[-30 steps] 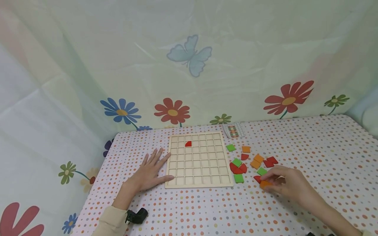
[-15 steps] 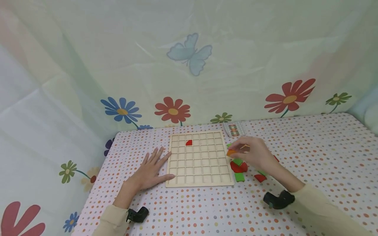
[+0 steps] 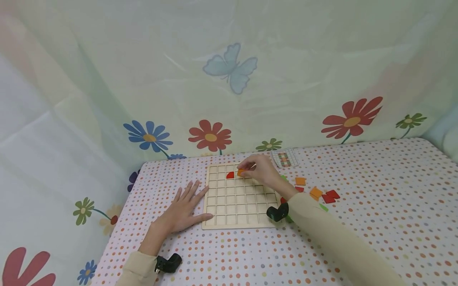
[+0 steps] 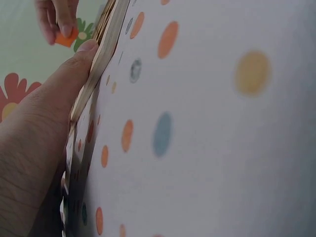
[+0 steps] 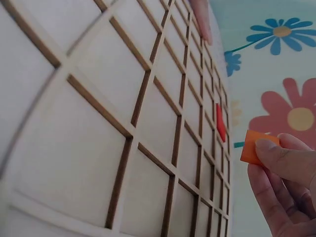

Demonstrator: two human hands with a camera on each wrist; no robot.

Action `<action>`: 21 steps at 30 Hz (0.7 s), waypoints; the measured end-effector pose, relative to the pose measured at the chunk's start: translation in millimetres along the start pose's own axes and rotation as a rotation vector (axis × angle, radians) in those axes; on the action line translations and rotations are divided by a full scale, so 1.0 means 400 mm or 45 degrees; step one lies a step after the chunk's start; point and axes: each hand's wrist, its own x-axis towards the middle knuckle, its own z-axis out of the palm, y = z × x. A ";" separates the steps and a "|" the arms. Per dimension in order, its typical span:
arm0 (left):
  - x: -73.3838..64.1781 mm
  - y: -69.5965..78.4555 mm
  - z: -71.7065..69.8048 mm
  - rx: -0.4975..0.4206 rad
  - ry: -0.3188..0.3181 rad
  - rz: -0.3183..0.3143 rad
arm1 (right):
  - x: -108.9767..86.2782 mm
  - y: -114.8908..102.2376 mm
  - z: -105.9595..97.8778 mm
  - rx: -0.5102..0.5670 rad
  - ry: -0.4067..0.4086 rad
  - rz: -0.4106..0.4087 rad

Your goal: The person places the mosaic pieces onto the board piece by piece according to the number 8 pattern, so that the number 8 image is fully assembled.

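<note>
My right hand pinches an orange square tile between thumb and fingers, just above the upper part of the wooden grid board. To the left of that tile, a red quarter-round tile lies in a cell near the top. My left hand lies flat with spread fingers at the board's left edge. In the left wrist view its thumb touches the board's rim. The right forearm hides part of the board's right side and some loose tiles.
Loose orange tiles, red tiles and green pieces lie on the dotted tablecloth right of the board. A printed pattern card lies behind the board. A flowered curtain hangs at the table's back.
My right hand has lifted an orange tile from the loose pieces and carried it left and away from me, over the board beside the red tile. The left hand has stayed in place.
</note>
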 end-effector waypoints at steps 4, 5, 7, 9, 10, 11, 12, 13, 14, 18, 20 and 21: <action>0.000 -0.001 0.002 -0.016 0.011 0.005 | 0.022 0.007 0.014 -0.023 -0.018 0.032; 0.000 -0.002 0.003 -0.016 0.011 0.002 | 0.026 0.008 0.016 -0.034 -0.023 0.035; 0.000 -0.004 0.006 -0.024 0.033 0.009 | 0.033 0.011 0.020 -0.052 -0.044 0.046; 0.000 -0.003 0.004 -0.023 0.029 0.008 | 0.039 0.014 0.025 -0.067 -0.064 0.052; -0.001 -0.003 0.004 -0.025 0.029 0.011 | 0.040 0.016 0.027 -0.075 -0.074 0.059; -0.001 -0.002 0.003 -0.024 0.026 0.010 | 0.042 0.017 0.030 -0.084 -0.084 0.060; -0.001 -0.002 0.003 -0.023 0.026 0.012 | 0.043 0.018 0.032 -0.091 -0.094 0.063; -0.001 0.000 0.001 -0.018 0.018 0.010 | 0.044 0.018 0.034 -0.100 -0.104 0.062; -0.001 0.001 -0.002 -0.014 0.003 0.005 | 0.045 0.019 0.036 -0.111 -0.112 0.059; -0.001 0.002 -0.004 -0.005 -0.005 -0.001 | 0.046 0.019 0.039 -0.149 -0.132 0.041; -0.002 0.002 -0.004 -0.004 -0.006 -0.003 | 0.047 0.021 0.041 -0.163 -0.135 0.029; -0.002 0.001 -0.004 -0.001 -0.007 -0.005 | 0.048 0.021 0.041 -0.171 -0.136 0.020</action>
